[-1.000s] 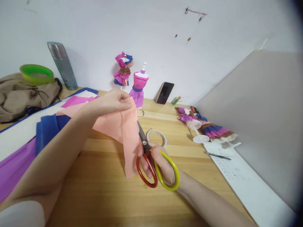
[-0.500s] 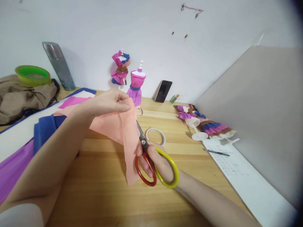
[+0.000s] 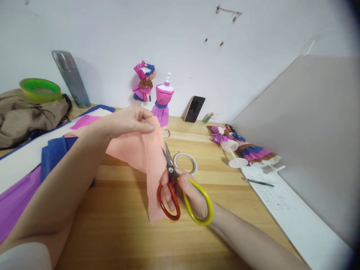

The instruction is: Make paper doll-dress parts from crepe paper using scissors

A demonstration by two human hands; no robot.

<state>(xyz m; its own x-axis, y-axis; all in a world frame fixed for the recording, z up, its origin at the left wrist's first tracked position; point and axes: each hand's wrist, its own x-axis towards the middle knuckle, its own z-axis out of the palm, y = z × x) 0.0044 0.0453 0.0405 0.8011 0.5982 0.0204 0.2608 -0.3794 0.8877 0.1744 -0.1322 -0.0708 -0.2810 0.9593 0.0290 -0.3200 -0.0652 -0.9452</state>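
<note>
My left hand [image 3: 132, 122] pinches the top of a peach crepe paper sheet [image 3: 153, 165] between thumb and fingers. The sheet hangs down toward the wooden table, with one part stretching left under my wrist. My right hand [image 3: 191, 189] grips a pair of scissors [image 3: 170, 169] with one red and one yellow handle. Its dark blades are parted and point up, right at the sheet's right edge. Just behind the scissors a white roll of tape [image 3: 194, 165] lies on the table [image 3: 118, 236].
Two small dress forms in paper dresses [image 3: 162, 99] stand by the wall near a leaning phone [image 3: 195, 108]. Coloured paper [image 3: 54, 152], a bottle [image 3: 71, 78] and green tape [image 3: 41, 91] are left. More dressed forms [image 3: 237, 162] and a pen [image 3: 260, 183] on paper lie right.
The scissors' blades and handles have spread apart in my right hand. The peach paper's lower end has shifted slightly. My left hand keeps its pinch.
</note>
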